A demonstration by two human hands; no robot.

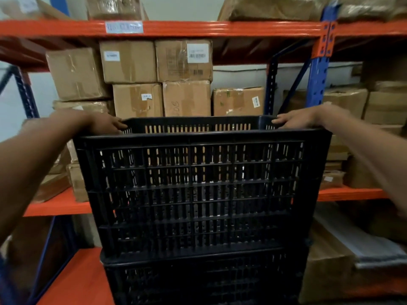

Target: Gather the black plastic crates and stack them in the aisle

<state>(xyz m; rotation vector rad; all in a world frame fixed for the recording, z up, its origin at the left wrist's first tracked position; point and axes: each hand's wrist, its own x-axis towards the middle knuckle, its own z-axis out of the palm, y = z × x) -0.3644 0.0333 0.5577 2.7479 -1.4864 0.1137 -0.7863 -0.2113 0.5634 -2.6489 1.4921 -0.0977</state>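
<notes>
With the left hand [103, 124] and right hand [295, 121] each closed over an end rim of the top crate [198, 190], which sits on the lower crate [204, 280] before the shelves [176, 28], keep it level and corners aligned.

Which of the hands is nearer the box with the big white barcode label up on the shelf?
Left. The left hand sits below the labelled box, slightly leftward; the right hand grips the crate rim's far right corner.

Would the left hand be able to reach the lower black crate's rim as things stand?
Probably not directly: the left hand grips the top crate, which sits on the lower crate and covers its rim.
</notes>
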